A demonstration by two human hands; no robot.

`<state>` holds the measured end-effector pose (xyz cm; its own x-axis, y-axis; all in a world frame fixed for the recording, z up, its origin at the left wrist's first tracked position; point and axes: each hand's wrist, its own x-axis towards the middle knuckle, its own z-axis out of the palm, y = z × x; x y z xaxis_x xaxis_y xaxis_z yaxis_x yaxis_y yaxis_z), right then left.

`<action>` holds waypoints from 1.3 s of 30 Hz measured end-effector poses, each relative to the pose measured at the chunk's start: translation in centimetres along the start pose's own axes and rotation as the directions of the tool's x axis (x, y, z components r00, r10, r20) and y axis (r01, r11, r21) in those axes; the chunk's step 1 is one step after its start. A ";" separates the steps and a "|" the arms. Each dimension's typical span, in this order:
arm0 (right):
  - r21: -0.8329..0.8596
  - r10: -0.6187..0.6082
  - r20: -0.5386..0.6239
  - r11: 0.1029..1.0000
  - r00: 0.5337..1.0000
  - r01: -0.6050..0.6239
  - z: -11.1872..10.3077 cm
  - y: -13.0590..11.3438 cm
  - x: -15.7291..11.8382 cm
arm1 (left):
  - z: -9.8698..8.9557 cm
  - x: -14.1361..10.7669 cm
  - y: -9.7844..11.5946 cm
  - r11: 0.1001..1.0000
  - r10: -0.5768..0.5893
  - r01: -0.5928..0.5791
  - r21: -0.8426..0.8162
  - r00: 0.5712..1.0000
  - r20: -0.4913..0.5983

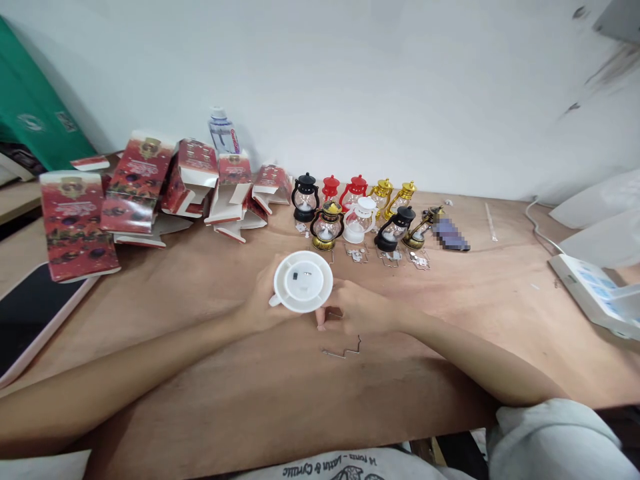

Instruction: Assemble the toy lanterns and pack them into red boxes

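Note:
A white toy lantern (303, 283) is tipped so that its round base faces me, showing a small black switch and a bit of metal inside the recess. My left hand (260, 300) is closed around its left side, most of the fingers hidden behind it. At the lantern's right edge, my right hand (363, 308) has its fingers curled against it; their tips are partly hidden. A bent wire handle (343, 353) lies on the table just below my hands.
Several small lanterns, among them a black one (305, 198), stand at the back with wire handles and small parts before them. Torn red boxes (80, 227), a water bottle (223, 132) and a tablet-like device (35, 320) are left. A white compartment box (597, 293) sits right.

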<state>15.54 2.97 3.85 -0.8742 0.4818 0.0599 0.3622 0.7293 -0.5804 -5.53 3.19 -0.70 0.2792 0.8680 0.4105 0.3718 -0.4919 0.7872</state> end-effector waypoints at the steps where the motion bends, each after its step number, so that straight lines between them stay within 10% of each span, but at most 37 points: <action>1: 0.005 0.018 -0.063 1.000 0.998 -0.018 -0.2 0.0 0.0 | 0.0 0.0 0.2 1.000 0.013 -0.013 -0.018 1.000 -0.014; 6: 0.322 0.276 -0.525 0.940 0.805 -0.113 -2.4 0.1 -0.3 | 0.3 0.6 1.0 0.997 -0.009 0.005 -0.083 0.999 -0.053; 11: 0.569 0.410 -0.650 0.821 0.640 0.053 -3.9 -1.0 -0.6 | 0.4 0.9 1.3 0.998 -0.032 0.032 -0.058 0.999 0.005; 25: 0.468 0.298 -0.681 0.879 0.669 0.085 -3.1 -1.7 -0.8 | 0.0 0.8 1.8 0.995 0.020 -0.030 0.100 0.995 0.096; 39: -0.238 -0.173 -0.755 0.971 0.633 -0.019 -2.4 -2.8 -1.2 | 0.1 0.6 1.8 0.984 0.049 -0.065 0.169 0.994 0.097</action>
<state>16.39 1.53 7.35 -0.3717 0.5456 0.7511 0.4448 0.8148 -0.3718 -4.64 2.80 0.94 0.3819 0.8323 0.4018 0.4969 -0.5515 0.6700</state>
